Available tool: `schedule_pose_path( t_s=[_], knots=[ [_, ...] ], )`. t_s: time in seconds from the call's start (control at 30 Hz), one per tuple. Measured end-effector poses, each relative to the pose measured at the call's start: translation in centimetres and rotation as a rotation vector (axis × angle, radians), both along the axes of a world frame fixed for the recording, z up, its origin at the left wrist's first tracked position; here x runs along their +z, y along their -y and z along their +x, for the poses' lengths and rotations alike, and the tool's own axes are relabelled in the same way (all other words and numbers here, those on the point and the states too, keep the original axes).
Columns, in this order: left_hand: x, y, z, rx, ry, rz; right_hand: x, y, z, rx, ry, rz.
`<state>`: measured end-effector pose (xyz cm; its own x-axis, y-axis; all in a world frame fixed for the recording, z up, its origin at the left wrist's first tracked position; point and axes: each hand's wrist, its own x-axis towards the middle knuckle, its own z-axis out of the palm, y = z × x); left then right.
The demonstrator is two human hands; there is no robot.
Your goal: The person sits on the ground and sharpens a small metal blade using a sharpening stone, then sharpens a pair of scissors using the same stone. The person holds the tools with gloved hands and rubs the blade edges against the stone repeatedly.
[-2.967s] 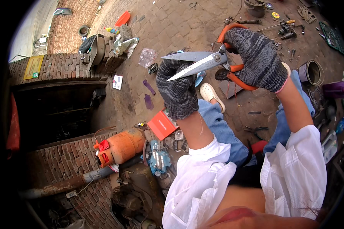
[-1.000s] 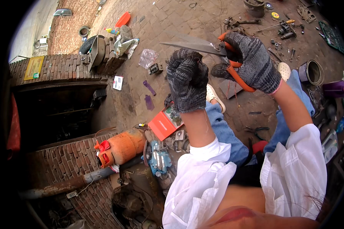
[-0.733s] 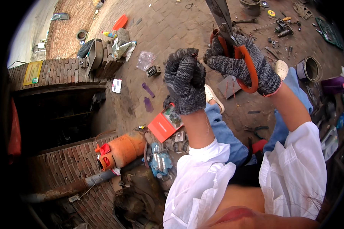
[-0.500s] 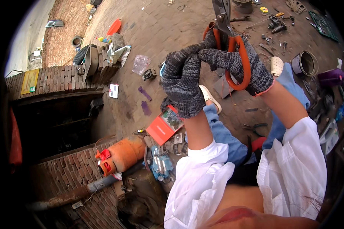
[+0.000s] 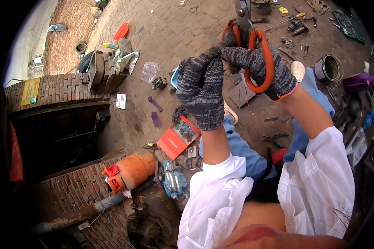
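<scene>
Dark grey knitted gloves cover both hands, raised together in front of me. My right hand (image 5: 284, 79) carries a large pair of scissors (image 5: 269, 68) with orange handles. One handle loop hangs around the hand, and the metal blades point up toward the top edge. My left hand (image 5: 201, 91) is closed, its fingers bent and pinched together against the right hand's fingertips. Whatever lies between the fingertips is hidden or too small to name. Below the hands, a grey flat plate (image 5: 242, 93) rests on the paved ground.
An open red box (image 5: 170, 143) of small parts lies left of my legs, near an orange gas cylinder (image 5: 137, 168). To the right stand an open tin can (image 5: 330, 68), a purple container (image 5: 358, 83) and black-handled pliers (image 5: 276, 139). A green tool case (image 5: 348, 27) lies farther off.
The hands stay together with the scissors in the same grip. My left fingertips have shifted slightly up and right, and more of a blue basin shows beside the left hand.
</scene>
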<state>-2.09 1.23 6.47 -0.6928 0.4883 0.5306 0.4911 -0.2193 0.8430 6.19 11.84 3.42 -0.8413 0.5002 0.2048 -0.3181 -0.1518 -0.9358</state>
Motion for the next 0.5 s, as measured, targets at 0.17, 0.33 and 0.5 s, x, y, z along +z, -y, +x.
schedule_pose_path(
  t_s=[0.17,0.33,0.5],
  knots=[
    [0.0,0.1,0.3,0.024,0.118,0.044,1.1,-0.1,1.0,0.075,0.072,0.085],
    [0.1,0.6,0.1,-0.016,0.206,0.035,1.6,0.0,0.8,0.205,-0.012,-0.348],
    [0.2,0.8,-0.7,0.028,0.147,0.019,1.9,0.2,-0.1,0.083,-0.139,-0.075]
  ],
)
